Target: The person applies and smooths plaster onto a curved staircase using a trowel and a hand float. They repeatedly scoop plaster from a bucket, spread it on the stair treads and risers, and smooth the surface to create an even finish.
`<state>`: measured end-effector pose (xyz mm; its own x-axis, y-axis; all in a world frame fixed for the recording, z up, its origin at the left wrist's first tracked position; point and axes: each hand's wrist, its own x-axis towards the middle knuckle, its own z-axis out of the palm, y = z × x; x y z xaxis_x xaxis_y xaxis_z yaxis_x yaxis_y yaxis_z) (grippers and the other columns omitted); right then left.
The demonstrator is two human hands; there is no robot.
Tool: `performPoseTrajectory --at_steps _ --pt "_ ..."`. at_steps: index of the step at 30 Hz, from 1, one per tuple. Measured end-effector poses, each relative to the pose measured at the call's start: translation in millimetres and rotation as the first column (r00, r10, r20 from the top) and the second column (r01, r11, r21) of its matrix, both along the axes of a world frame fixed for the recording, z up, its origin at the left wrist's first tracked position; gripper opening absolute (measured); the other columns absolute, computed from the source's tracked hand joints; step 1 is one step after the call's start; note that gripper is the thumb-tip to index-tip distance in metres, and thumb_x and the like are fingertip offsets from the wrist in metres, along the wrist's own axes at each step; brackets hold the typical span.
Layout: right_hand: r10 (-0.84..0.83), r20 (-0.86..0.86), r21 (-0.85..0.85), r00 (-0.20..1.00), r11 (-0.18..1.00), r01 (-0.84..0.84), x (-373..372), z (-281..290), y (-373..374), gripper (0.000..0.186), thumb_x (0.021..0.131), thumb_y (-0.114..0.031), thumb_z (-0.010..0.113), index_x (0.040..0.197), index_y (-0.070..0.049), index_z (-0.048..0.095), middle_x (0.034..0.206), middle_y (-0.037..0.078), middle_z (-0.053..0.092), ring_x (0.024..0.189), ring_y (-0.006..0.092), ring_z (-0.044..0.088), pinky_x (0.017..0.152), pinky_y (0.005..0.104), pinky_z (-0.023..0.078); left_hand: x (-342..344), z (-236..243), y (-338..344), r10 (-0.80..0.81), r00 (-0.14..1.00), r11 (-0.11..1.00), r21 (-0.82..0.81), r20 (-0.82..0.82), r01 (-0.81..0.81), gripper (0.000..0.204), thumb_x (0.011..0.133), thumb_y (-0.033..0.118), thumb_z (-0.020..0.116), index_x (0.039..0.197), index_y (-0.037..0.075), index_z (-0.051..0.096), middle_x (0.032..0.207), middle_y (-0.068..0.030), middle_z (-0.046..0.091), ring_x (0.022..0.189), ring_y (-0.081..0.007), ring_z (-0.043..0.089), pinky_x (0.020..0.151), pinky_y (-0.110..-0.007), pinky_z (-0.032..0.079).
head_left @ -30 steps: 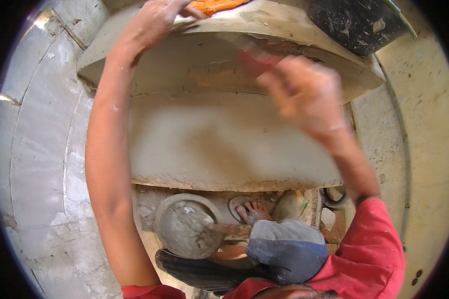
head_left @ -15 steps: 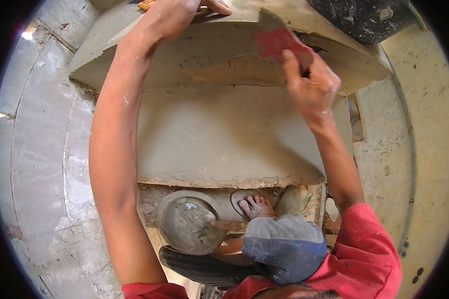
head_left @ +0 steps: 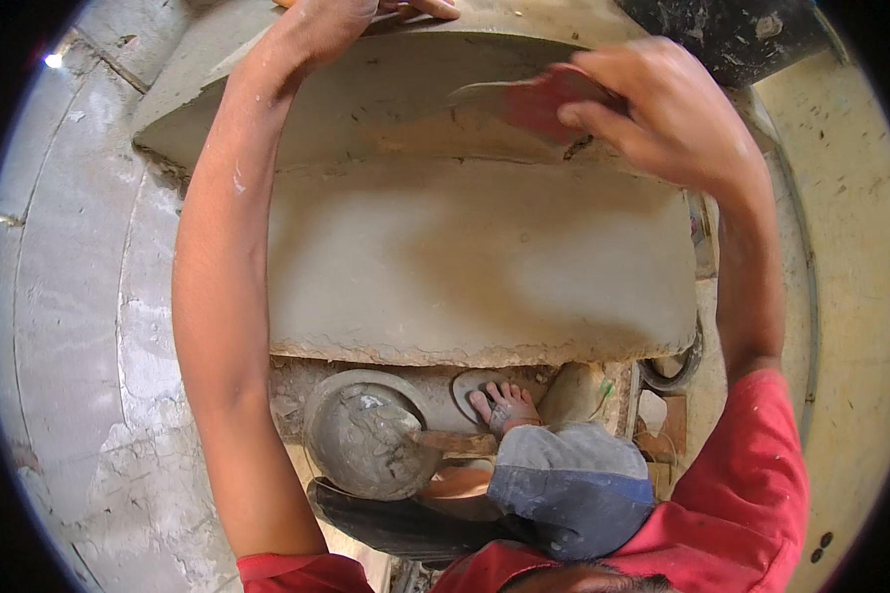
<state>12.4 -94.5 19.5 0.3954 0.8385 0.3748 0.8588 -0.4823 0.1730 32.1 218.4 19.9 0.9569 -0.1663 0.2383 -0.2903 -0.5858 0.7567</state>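
Note:
My right hand [head_left: 663,114] grips a red-handled trowel [head_left: 524,99], its grey blade pointing left against the wet cement face under a projecting ledge [head_left: 366,89]. My left hand [head_left: 366,10] reaches up to the top edge of that ledge, fingers resting on it at the picture's upper rim. Below the ledge a freshly plastered cement wall [head_left: 475,257] runs down to a rough bottom edge. What lies under the left palm is hidden.
A round pan of grey mortar [head_left: 366,435] sits on the ground below. Beside it are my bare foot on a sandal [head_left: 499,400] and my bent knee in grey-blue cloth [head_left: 574,484]. A black tub [head_left: 732,30] stands top right; plastered wall [head_left: 79,296] curves at left.
My right hand has drawn the trowel across the underside of the ledge, and the view has shifted closer. The left hand stays on the ledge's top edge.

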Motion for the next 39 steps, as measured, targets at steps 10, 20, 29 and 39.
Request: performPoseTrajectory --at_steps 10,20,29,39 --pt "-0.220 -0.159 0.356 0.962 0.897 0.264 -14.0 44.3 -4.3 0.023 0.088 -0.011 0.076 0.110 -0.004 0.080 0.090 0.019 0.075 0.082 0.0350 0.072 0.077 0.0415 0.057 4.9 0.5 4.2 0.032 0.998 0.999 0.019 -0.048 -0.031 0.088 0.112 0.068 0.027 0.116 0.002 0.084 0.133 -0.0241 0.075 0.126 -0.0332 0.067 0.117 -0.036 0.043" --pt "-0.076 -0.070 0.510 0.995 0.854 0.101 -23.7 -100.8 55.9 0.013 0.093 -0.013 0.081 0.099 -0.003 0.074 0.078 0.014 0.066 0.061 0.0293 0.065 0.058 0.0402 0.052 -26.9 -21.5 3.5 -0.034 0.984 0.993 0.118 0.172 0.014 0.093 0.112 0.073 0.023 0.126 0.000 0.080 0.133 -0.0159 0.077 0.134 -0.0291 0.065 0.123 -0.036 0.039" --pt "-0.339 -0.182 0.789 0.923 0.509 0.343 -44.6 -82.3 -17.1 0.019 0.098 -0.015 0.083 0.110 -0.001 0.080 0.083 0.008 0.076 0.066 0.0103 0.064 0.061 0.0303 0.052 -58.0 16.1 1.8 -0.222 0.974 0.905 0.380 0.040 0.190 0.082 0.112 0.065 0.032 0.138 -0.003 0.071 0.138 -0.0246 0.072 0.134 -0.0399 0.063 0.121 -0.042 0.042" --pt "0.049 -0.517 0.565 0.855 0.770 0.297 -66.1 -117.3 -1.1 0.017 0.096 -0.010 0.083 0.108 0.002 0.079 0.079 0.005 0.070 0.069 0.0095 0.060 0.063 0.0262 0.047 -204.9 -212.5 43.9 0.339 0.934 0.747 0.572 0.111 -0.339 0.071 0.110 0.048 0.055 0.166 0.007 0.039 0.174 -0.0136 0.038 0.162 -0.0334 0.032 0.135 -0.053 0.021"
